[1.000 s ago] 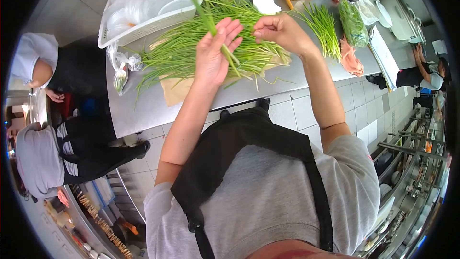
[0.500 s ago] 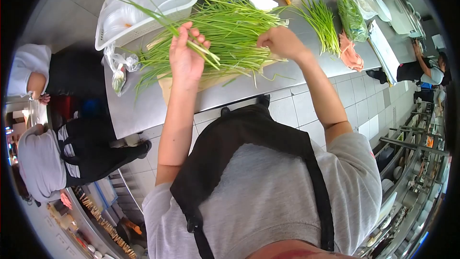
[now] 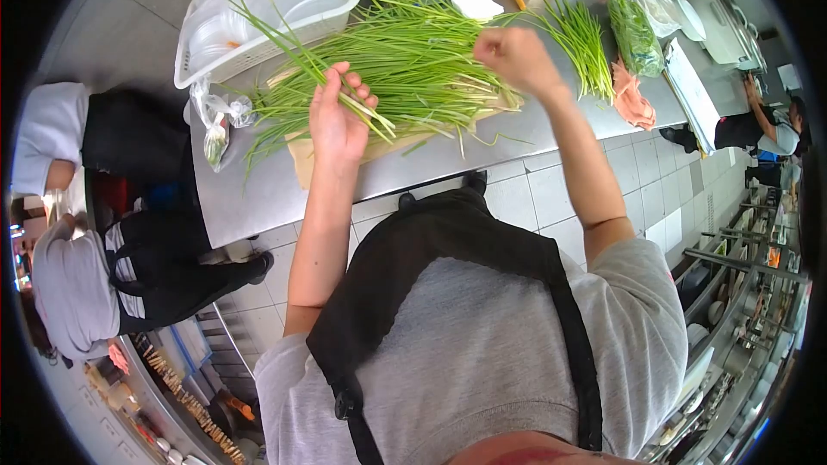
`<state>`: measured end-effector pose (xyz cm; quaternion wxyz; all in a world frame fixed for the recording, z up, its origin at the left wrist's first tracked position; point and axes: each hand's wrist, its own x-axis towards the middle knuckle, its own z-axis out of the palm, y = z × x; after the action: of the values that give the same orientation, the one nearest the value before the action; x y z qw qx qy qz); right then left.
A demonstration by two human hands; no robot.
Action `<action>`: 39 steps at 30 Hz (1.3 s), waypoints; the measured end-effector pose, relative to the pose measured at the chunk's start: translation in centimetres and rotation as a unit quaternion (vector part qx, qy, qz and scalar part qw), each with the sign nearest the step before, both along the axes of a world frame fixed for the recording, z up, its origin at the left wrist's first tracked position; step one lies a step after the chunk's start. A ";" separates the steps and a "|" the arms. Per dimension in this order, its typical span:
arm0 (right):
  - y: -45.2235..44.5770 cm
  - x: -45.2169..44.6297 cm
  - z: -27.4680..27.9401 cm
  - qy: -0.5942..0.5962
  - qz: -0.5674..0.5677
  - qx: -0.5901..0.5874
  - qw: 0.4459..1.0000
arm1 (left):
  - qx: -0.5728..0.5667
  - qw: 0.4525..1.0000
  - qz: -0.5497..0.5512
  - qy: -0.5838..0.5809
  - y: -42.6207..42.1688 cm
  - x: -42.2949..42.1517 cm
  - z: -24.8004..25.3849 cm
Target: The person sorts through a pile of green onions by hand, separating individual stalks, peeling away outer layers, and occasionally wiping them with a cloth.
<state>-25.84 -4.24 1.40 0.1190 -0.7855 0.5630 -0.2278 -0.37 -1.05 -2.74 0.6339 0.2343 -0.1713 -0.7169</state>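
My left hand [image 3: 338, 116] is closed around a small bunch of long garlic chives [image 3: 297, 50], pale cut ends pointing right and green tips reaching up to the left. Beneath and beyond it spreads a large loose pile of chives [image 3: 405, 52] on a brown sheet [image 3: 303, 155], which partly shows at the front. Over the right part of the pile, my right hand [image 3: 519, 60] is raised with its fingers curled together; whatever they may hold is hidden. A separate, neater bundle of chives [image 3: 581, 47] lies to the right of that hand.
A white basket [image 3: 258, 67] of plastic containers and a knotted plastic bag [image 3: 215, 125] stand left on the steel table [image 3: 250, 198]. Rightward are bagged greens [image 3: 636, 34], a pink cloth [image 3: 631, 102] and a clipboard [image 3: 692, 90]. Co-workers [image 3: 73, 293] stand left and far right.
My right hand has lifted away from the pile's cut ends, moving up and slightly right. My left hand stays nearly in place with its chives.
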 end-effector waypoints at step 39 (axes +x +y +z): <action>4.0 5.3 2.3 -0.169 -0.025 -0.075 0.982 | -0.060 0.996 0.054 -0.036 -0.3 -3.8 1.9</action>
<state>-20.51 -0.29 3.73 0.1479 -0.7280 0.5354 -0.4019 -4.19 -1.34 -0.86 0.6784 0.2302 -0.2238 -0.6608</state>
